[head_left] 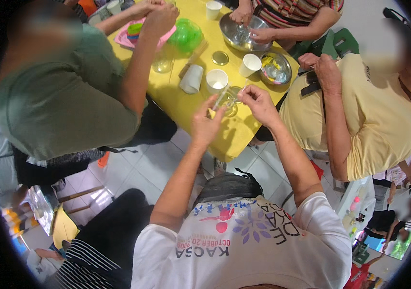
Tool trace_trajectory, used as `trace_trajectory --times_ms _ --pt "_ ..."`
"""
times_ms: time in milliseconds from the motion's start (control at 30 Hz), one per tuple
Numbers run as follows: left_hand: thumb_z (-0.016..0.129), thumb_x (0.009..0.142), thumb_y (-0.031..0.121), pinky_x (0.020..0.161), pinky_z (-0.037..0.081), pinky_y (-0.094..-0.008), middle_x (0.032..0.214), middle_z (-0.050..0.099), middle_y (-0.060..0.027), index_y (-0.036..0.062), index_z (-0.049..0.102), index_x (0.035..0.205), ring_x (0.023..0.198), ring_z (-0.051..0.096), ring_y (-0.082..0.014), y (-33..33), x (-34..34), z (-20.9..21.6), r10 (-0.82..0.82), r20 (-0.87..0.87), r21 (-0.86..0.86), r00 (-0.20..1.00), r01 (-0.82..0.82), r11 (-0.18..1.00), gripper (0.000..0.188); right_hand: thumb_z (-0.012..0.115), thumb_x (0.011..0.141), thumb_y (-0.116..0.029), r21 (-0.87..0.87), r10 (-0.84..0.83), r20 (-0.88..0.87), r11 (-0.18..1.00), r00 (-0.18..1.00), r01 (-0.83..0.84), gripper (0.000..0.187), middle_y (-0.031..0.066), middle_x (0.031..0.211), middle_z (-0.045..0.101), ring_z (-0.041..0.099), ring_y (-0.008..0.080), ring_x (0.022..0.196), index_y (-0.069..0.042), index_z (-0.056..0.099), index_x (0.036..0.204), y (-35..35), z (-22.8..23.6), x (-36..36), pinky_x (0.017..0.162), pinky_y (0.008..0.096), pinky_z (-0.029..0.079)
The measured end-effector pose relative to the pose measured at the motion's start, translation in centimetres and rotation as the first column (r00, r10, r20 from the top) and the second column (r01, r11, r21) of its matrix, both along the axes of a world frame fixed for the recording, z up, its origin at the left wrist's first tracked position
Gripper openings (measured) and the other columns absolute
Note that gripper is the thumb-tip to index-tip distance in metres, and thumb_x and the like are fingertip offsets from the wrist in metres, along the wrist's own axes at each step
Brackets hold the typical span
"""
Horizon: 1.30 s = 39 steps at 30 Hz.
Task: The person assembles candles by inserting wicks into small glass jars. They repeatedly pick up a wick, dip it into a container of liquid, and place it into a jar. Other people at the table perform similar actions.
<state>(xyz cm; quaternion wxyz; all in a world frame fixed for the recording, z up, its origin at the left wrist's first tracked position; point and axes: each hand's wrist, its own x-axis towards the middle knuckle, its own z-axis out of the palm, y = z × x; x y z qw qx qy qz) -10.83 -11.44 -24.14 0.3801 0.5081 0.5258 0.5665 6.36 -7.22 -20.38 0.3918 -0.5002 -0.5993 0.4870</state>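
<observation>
Above the near end of the yellow table, my left hand [207, 121] is closed around a clear, shiny, see-through thing [222, 100]. It could be glass or plastic; its exact kind cannot be made out. Close beside it, my right hand [260, 104] pinches thumb and fingers together at the clear thing's right side. Whatever sits in that pinch is too small to name. Just beyond my hands a white paper cup [216, 80] stands upright. Left of it, another white cup [191, 79] lies tipped over.
The yellow-covered table [169, 98] also carries a steel bowl [224, 30] that a co-worker reaches into, a smaller steel bowl [286, 77], a round lid [220, 58], a glass jar [162, 65], a green plastic bag [187, 34] and a pink tray [122, 38]. Co-workers sit close on both sides.
</observation>
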Motion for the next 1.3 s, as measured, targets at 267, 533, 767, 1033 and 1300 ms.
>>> trace_trajectory --times_ms 267,533,767,1033,1300 --pt "0.063 0.087 0.013 0.073 0.044 -0.0205 0.086 0.064 -0.0028 -0.0012 0.065 0.102 0.079 0.056 -0.0064 5.5 -6.5 -13.6 0.209 0.172 -0.178 0.963 -0.178 0.968 0.02 0.065 0.086 -0.015 -0.019 -0.165 0.142 0.985 0.976 0.169 0.015 -0.0006 0.073 0.057 0.048 0.0073 0.066 -0.001 0.063 0.086 6.8 -13.8 -2.7 0.063 0.0234 0.041" --pt "0.063 0.087 0.014 0.068 0.045 -0.0212 0.085 0.065 -0.0034 -0.0005 0.066 0.098 0.074 0.056 -0.0065 10.4 -7.0 -25.2 0.168 0.18 -0.284 0.969 -0.112 0.952 0.018 0.068 0.08 -0.013 0.205 -0.255 0.425 0.962 0.868 0.182 0.014 0.0099 0.074 0.06 0.055 0.0191 0.069 0.0 0.065 0.085 11.0 -26.3 -5.1 0.066 0.03 0.045" --pt "0.063 0.088 0.015 0.065 0.043 -0.0188 0.082 0.063 -0.0003 -0.0017 0.066 0.099 0.072 0.052 -0.0036 13.7 -5.3 -32.5 0.093 0.219 -0.309 0.971 -0.021 0.951 0.021 0.068 0.08 -0.012 0.259 -0.279 0.49 0.951 0.826 0.168 0.012 0.0102 0.076 0.062 0.058 0.0216 0.074 -0.002 0.067 0.086 13.6 -33.0 -4.8 0.069 0.0326 0.045" --pt "0.064 0.084 0.014 0.064 0.046 -0.025 0.081 0.063 -0.0089 -0.0048 0.065 0.095 0.07 0.056 -0.0109 17.3 -2.5 -37.5 0.039 0.258 -0.258 0.965 0.03 0.966 0.022 0.07 0.079 -0.01 0.354 -0.269 0.563 0.933 0.782 0.066 0.01 0.0085 0.081 0.062 0.055 0.02 0.081 -0.003 0.068 0.085 14.4 -37.4 -3.6 0.073 0.0303 0.044" --pt "0.062 0.086 0.019 0.063 0.044 -0.0245 0.069 0.06 -0.0042 -0.0054 0.065 0.093 0.066 0.052 -0.0085 17.9 -1.4 -41.6 0.049 0.332 -0.303 0.942 0.058 0.951 0.025 0.071 0.079 -0.011 0.364 -0.258 0.58 0.931 0.773 0.037 0.011 0.006 0.08 0.061 0.054 0.0159 0.077 -0.003 0.068 0.086 14.3 -41.6 -2.7 0.071 0.0272 0.043"
